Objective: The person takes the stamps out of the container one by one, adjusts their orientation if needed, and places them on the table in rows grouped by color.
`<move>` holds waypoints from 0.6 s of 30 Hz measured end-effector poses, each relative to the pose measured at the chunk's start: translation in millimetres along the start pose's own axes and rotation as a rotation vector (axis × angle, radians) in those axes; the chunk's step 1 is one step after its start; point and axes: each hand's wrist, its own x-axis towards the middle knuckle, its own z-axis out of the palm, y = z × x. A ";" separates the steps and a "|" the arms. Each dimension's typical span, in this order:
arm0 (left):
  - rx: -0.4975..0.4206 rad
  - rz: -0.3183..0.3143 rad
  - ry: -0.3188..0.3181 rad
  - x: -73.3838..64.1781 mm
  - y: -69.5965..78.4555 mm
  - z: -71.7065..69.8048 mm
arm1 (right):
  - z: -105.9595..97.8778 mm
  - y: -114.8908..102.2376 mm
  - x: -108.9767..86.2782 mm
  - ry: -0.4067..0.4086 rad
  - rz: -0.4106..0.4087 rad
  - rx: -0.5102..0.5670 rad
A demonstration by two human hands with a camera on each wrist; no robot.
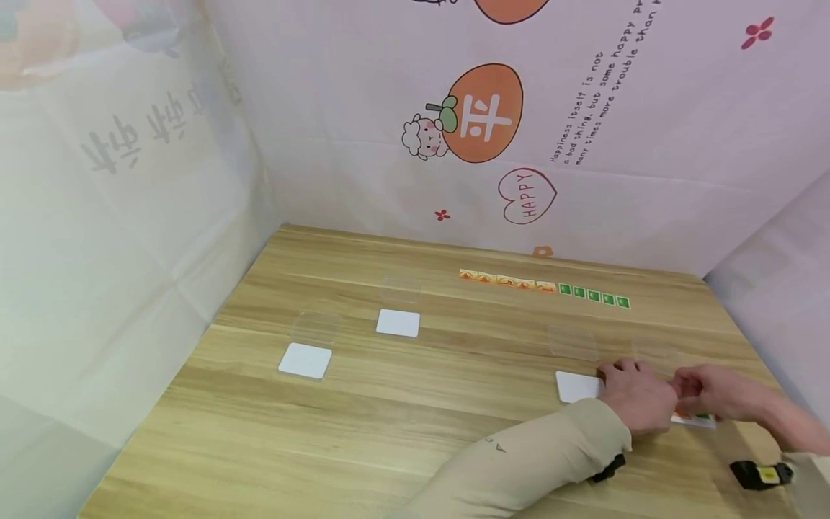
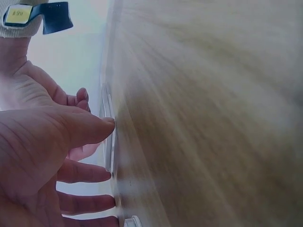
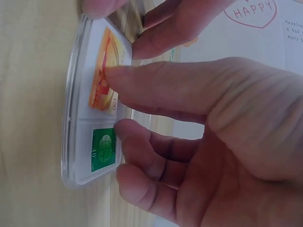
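My right hand (image 1: 723, 393) is over a white card in a clear plastic case (image 3: 81, 137) at the table's right. Its thumb presses on an orange stamp (image 3: 100, 90) lying on the card. The other fingers are bent, their tips by the case's edge and a green stamp (image 3: 103, 150) on the same card. From the left, my left hand (image 1: 638, 400) reaches to the case; its thumb (image 2: 90, 127) touches the edge and its fingers extend straight. Beside the left hand sits another white card (image 1: 577, 387), partly covered by it in the head view.
Two more white cards, one left (image 1: 305, 360) and one farther back (image 1: 398, 323), lie on the wooden table (image 1: 363, 425). Clear lids (image 1: 318, 326) lie behind the cards. A row of orange stamps (image 1: 508, 281) and green stamps (image 1: 593, 295) runs along the back. Printed cloth (image 1: 363, 108) encloses the table.
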 end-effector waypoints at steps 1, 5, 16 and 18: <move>-0.001 -0.002 -0.004 0.7 0.3 -0.2 | 0.8 -0.3 -1.1 0.008 -0.002 -0.002; 0.000 -0.007 -0.015 3.1 1.3 -1.1 | 3.6 -0.7 -3.5 0.026 -0.043 0.001; -0.004 -0.040 -0.057 8.8 4.2 -4.0 | 4.4 0.5 -3.1 0.013 -0.044 0.009; -0.005 -0.044 -0.059 9.1 4.5 -4.1 | 4.7 0.9 -2.8 0.021 -0.053 0.009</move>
